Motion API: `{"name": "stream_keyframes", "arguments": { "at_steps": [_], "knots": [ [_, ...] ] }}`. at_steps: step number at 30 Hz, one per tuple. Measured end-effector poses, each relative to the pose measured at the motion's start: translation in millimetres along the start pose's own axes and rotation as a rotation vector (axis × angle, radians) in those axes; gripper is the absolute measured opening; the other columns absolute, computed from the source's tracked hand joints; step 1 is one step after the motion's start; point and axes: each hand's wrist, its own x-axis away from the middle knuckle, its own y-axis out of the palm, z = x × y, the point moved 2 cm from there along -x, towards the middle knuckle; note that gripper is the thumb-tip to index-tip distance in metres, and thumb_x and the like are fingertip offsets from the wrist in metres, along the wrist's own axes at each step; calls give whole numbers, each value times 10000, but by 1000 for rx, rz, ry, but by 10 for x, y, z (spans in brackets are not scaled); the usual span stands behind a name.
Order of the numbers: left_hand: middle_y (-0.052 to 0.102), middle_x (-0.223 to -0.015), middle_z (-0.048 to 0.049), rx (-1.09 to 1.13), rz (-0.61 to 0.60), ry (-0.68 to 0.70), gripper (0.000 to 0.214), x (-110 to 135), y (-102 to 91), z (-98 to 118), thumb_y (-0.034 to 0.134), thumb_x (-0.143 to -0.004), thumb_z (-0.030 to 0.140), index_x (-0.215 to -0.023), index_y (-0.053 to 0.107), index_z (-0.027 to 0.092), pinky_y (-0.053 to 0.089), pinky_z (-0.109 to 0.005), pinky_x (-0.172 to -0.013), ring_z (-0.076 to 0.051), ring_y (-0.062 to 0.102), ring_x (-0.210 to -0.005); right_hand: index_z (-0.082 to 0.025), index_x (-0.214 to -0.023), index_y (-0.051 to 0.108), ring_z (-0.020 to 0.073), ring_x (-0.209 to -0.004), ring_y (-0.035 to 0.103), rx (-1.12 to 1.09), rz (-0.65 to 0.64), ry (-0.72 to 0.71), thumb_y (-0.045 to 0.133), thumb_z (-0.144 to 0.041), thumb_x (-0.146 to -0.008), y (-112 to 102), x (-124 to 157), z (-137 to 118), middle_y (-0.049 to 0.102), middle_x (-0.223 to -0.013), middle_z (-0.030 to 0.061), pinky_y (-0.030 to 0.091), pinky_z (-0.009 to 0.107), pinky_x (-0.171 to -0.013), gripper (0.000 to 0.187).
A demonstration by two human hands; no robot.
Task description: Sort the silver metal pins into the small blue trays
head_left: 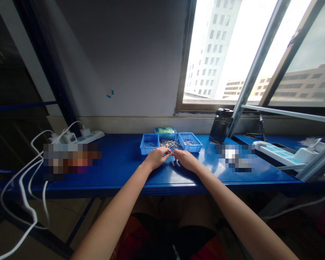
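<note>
My left hand and my right hand meet above the blue table, fingertips close together. Both are closed in a pinch on a small shiny metal piece, too small to make out its kind. Just beyond the fingers is a pile of slim silver metal pieces, partly hidden by my hands. A blue bin with a few thin pieces in it stands to the left of the pile. Another blue bin on the right holds several metal pieces. Behind, a third blue bin contains green material.
The blue table runs along the wall under a window. A dark bottle stands at the back right. Power strips with white plugs lie at left and right. White cables hang over the left edge; blurred items sit at both sides.
</note>
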Motion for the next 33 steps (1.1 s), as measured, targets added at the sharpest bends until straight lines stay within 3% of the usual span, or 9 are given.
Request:
{"name": "stream_keyframes", "arguments": {
  "at_steps": [8,14,18,22,33],
  "knots": [
    [624,-872,-10,35,54,51,216,15,-57,61,425,-823,328,-904,591,215,435,-212,-644,-121,576,-707,-178,-808,559,135,-672,545,-4,13,-8,307,-339,-893,2,-11,-8,604,-726,37,372,224,-614,311],
    [620,-728,11,-8,46,-76,177,32,-32,24,487,-767,334,-869,565,213,427,-216,-604,-133,581,-652,-203,-957,565,139,-700,566,2,19,76,369,-361,-869,-12,-10,-18,631,-814,41,388,230,-632,267],
    [632,-759,2,-67,5,-141,196,27,-32,10,482,-769,367,-859,572,217,421,-225,-609,-151,587,-684,-204,-1003,543,147,-719,573,-41,34,84,323,-385,-882,-65,-3,-66,629,-810,41,396,237,-638,309],
    [645,-813,-18,-61,-62,-161,232,15,-40,22,461,-794,397,-862,585,214,427,-232,-652,-165,593,-753,-193,-935,553,147,-732,569,-56,29,60,312,-342,-889,-58,0,-58,623,-799,41,400,238,-650,287],
    [648,-847,-32,-44,-87,-196,305,22,-38,-5,427,-805,457,-866,604,216,429,-245,-679,-175,592,-788,-177,-830,564,137,-716,551,-24,29,67,359,-287,-872,18,-9,22,617,-790,45,394,237,-651,237]
  ]
}}
